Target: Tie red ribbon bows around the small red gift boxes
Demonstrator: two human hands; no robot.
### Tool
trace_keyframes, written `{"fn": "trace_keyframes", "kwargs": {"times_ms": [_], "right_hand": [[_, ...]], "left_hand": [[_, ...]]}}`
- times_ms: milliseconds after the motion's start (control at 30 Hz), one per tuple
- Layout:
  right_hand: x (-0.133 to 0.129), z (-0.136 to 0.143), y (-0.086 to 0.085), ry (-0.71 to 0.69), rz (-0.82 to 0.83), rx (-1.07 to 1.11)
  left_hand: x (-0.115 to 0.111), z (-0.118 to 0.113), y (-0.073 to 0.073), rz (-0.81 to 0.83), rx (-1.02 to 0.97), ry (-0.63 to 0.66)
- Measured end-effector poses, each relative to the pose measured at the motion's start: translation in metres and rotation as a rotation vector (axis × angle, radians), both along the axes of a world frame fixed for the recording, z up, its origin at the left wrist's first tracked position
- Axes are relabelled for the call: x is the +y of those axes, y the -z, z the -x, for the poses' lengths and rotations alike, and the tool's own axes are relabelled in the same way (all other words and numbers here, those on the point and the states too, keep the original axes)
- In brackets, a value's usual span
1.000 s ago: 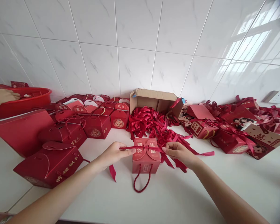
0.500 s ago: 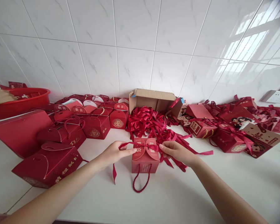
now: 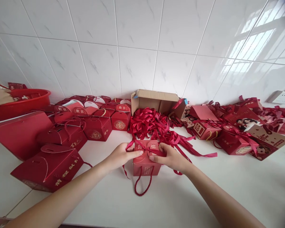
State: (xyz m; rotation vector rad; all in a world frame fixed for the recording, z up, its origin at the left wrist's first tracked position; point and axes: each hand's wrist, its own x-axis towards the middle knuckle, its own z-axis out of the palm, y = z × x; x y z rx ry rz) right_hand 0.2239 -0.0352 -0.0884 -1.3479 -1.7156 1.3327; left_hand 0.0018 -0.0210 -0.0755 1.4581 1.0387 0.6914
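A small red gift box (image 3: pixel 146 167) with gold lettering stands upright in front of me, its top flaps folded together. A twisted red cord handle (image 3: pixel 143 193) droops from its near side onto the table. Across the top runs a red ribbon (image 3: pixel 146 148), knotted or crossed at the middle. My left hand (image 3: pixel 124 155) is closed on one ribbon end, its thumb lying on the left of the lid. With thumb and fingers pinched, my right hand (image 3: pixel 169 156) has the other end at the right of the lid. Some fingers are hidden behind the box.
Behind the box lies a heap of red ribbons (image 3: pixel 152 122), spilling from an open cardboard carton (image 3: pixel 156 94). Rows of red boxes (image 3: pixel 97 128) stand at left, near a red basin (image 3: pixel 35 107). Ribboned boxes (image 3: pixel 235 142) crowd the right. A tiled wall (image 3: pixel 137 69) closes the back.
Both hands have come inward, with the thumbs now over the lid. The ribbon, stretched wide before, is held closer to the box, and its ends have shifted.
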Motion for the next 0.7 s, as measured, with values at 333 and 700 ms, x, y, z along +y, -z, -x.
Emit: {"fn": "trace_keyframes", "kwargs": {"times_ms": [333, 700], "right_hand": [[-0.003, 0.005, -0.001, 0.051, -0.094, -0.162], [0.015, -0.031, 0.007, -0.1, -0.012, 0.103]], "left_hand": [[0.0, -0.001, 0.001, -0.021, 0.046, 0.007], [0.005, 0.024, 0.013, 0.179, -0.145, -0.028]]}}
